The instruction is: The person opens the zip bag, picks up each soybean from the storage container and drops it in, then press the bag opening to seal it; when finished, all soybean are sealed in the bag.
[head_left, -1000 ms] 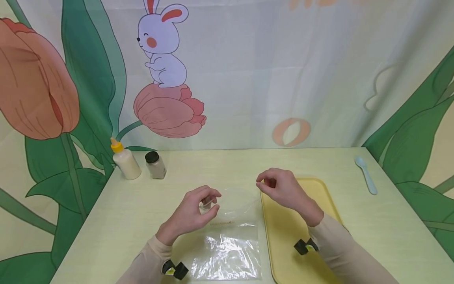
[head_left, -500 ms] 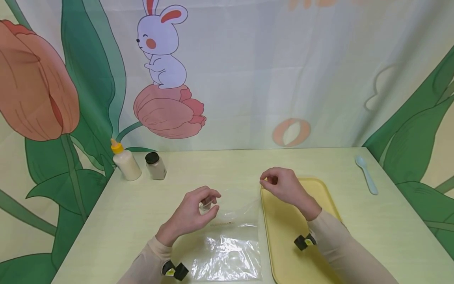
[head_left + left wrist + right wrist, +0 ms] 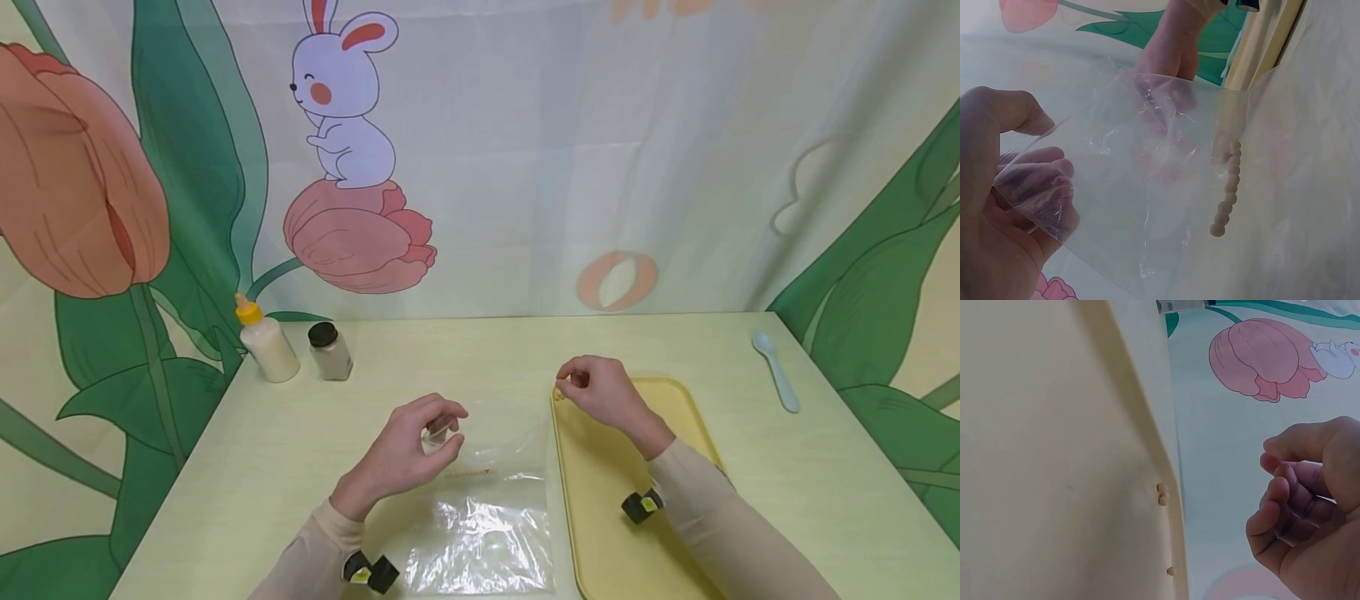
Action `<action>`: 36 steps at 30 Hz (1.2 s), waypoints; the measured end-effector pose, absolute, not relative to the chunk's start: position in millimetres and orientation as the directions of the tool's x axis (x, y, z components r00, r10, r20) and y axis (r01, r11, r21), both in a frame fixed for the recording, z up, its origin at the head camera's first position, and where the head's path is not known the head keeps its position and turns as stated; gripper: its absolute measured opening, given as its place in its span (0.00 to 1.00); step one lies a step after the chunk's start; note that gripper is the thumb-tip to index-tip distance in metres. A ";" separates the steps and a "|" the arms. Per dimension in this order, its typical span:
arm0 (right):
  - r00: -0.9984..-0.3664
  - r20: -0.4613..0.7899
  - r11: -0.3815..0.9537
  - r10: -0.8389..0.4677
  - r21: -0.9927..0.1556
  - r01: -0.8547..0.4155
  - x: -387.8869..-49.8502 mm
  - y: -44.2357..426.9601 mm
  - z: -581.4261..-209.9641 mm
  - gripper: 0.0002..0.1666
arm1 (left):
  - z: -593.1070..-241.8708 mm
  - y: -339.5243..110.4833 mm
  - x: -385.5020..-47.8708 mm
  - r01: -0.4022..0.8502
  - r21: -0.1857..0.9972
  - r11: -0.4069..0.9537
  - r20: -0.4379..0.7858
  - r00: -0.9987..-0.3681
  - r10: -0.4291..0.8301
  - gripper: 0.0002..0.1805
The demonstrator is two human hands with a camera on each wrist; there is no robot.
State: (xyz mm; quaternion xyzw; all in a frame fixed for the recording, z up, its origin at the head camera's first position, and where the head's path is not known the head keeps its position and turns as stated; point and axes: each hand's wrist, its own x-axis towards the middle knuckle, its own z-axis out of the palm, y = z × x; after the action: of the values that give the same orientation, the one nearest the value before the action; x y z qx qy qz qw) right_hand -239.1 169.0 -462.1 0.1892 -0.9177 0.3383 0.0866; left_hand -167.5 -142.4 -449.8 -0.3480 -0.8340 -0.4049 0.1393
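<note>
A clear plastic bag (image 3: pixel 480 533) lies in front of me on the pale table. My left hand (image 3: pixel 408 442) grips its mouth at one side, thumb on one edge, curled fingers on the other. Through the plastic, the left wrist view shows a row of small tan balls (image 3: pixel 1232 181); whether they lie inside I cannot tell. My right hand (image 3: pixel 603 396) hovers over the far left corner of the yellow tray (image 3: pixel 615 508), fingers curled, thumb and index tips together. Nothing shows between them. A few small tan balls (image 3: pixel 1162 494) sit by the tray's rim in the right wrist view.
At the back left stand a white bottle (image 3: pixel 272 350) with a yellow nozzle and a jar (image 3: pixel 330 357) with a black lid. A light blue spoon (image 3: pixel 775 371) lies at the right. Behind the table hangs a printed cloth (image 3: pixel 495 167).
My right hand has moved a little to the right, from beside the bag's mouth to the tray's corner, uncovering small balls there. The left hand and the bag stay in place.
</note>
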 end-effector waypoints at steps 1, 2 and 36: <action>-0.917 0.281 0.703 -0.284 -0.590 -0.399 -239.8 169.2 -463.1 0.03 | -449.9 -142.3 -167.3 0.692 0.580 0.429 0.514 -0.720 0.467 0.10; -0.919 0.278 0.705 -0.280 -0.590 -0.393 -240.7 169.3 -464.2 0.03 | -450.0 -142.3 -167.2 0.693 0.580 0.428 0.514 -0.720 0.467 0.10; -0.942 0.137 0.763 -0.305 -0.557 -0.328 -273.9 178.2 -502.1 0.05 | -451.9 -142.2 -167.9 0.699 0.575 0.425 0.522 -0.713 0.467 0.10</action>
State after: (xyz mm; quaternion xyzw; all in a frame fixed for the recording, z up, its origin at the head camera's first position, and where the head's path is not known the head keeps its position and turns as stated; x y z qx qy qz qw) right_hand -273.9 178.2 -502.1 0.1686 -0.9387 0.3002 0.0190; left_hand -167.9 -142.2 -451.9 -0.3506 -0.8319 -0.4057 0.1430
